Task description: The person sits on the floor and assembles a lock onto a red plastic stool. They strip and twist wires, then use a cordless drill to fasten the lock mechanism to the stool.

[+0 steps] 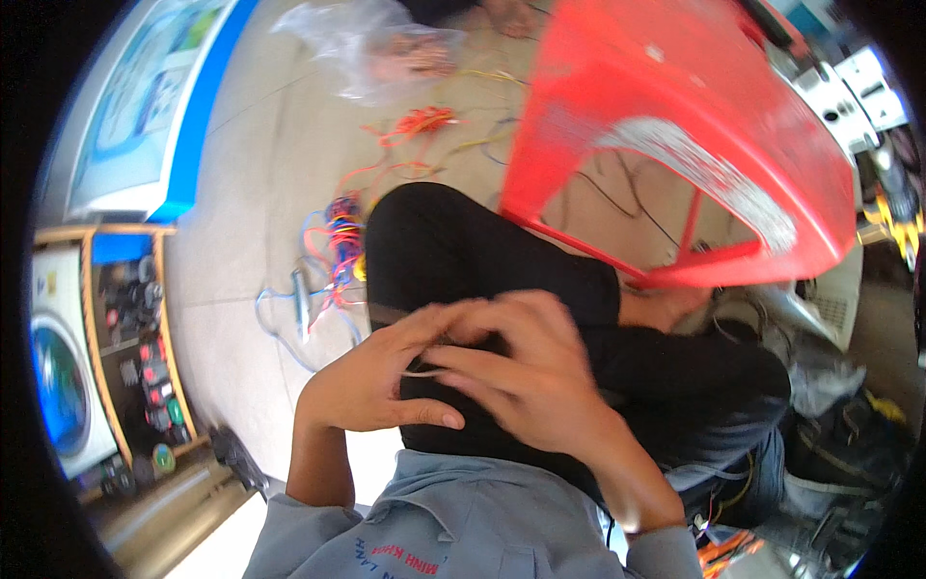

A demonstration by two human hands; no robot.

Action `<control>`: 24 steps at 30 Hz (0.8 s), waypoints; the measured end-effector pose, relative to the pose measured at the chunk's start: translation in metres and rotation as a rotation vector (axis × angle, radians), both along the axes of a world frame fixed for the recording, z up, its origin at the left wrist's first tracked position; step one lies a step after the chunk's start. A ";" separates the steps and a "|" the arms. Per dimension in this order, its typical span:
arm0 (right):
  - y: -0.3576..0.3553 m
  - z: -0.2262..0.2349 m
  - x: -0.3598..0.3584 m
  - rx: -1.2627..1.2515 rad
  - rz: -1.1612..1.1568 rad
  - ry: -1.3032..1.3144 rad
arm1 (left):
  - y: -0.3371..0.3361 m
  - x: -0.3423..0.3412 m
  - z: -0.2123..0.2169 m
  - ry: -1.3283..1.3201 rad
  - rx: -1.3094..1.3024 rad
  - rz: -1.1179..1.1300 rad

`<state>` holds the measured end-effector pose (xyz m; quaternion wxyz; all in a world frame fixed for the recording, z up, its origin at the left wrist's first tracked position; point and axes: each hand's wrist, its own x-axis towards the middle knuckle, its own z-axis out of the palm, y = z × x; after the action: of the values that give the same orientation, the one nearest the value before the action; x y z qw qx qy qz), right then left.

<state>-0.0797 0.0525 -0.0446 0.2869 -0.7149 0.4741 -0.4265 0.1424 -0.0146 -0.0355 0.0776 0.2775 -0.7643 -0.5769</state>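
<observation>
Both my hands are close together above my dark-trousered lap. My left hand has its thumb stretched out and its fingers reaching toward the right hand, where their tips are partly hidden. My right hand is smeared by motion, its fingers bent toward the left palm. A short, thin, pale strand shows between the left palm and the right fingertips; the right fingers seem closed on it. Whether it is wire or cord is too blurred to tell.
A red plastic stool lies tipped ahead right. Tangled coloured wires, a slim grey tool and an orange wire bundle lie on the tiles. Beyond is a clear plastic bag. A tool shelf stands left, a dark bag right.
</observation>
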 end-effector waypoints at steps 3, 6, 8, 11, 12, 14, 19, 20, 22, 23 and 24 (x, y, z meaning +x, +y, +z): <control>-0.021 -0.007 0.016 -0.096 -0.096 -0.049 | -0.014 0.020 -0.018 -0.106 0.034 0.475; -0.027 -0.018 -0.002 -0.023 -0.202 -0.005 | -0.061 0.066 -0.049 -0.062 -0.150 1.170; -0.026 -0.031 -0.032 0.119 -0.241 0.014 | -0.074 0.095 -0.070 -0.323 -0.280 1.010; -0.046 -0.065 -0.075 0.158 -0.473 0.263 | -0.065 0.105 -0.088 -0.792 -0.468 0.759; -0.058 -0.079 -0.087 0.267 -0.542 0.343 | -0.052 0.095 -0.091 -0.970 -0.547 0.724; -0.091 -0.111 -0.111 0.519 -0.495 0.542 | -0.033 0.062 -0.090 -0.589 -0.557 0.918; -0.166 -0.196 -0.123 0.547 -0.699 0.788 | 0.012 -0.027 -0.085 -0.418 -0.824 0.719; -0.168 -0.207 -0.125 0.505 -0.692 0.817 | 0.012 -0.036 -0.085 -0.420 -0.925 0.708; -0.165 -0.220 -0.127 0.540 -0.652 0.873 | 0.009 -0.039 -0.086 -0.439 -0.870 0.777; -0.164 -0.222 -0.127 0.593 -0.566 0.886 | 0.008 -0.039 -0.088 -0.433 -0.828 0.799; -0.161 -0.220 -0.128 0.601 -0.520 0.851 | 0.007 -0.038 -0.090 -0.447 -0.854 0.787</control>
<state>-0.2073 -0.1083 -0.2645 0.1472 -0.5707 0.8078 -0.0048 0.1044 -0.0075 -0.1252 0.2267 0.5970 -0.7657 -0.0765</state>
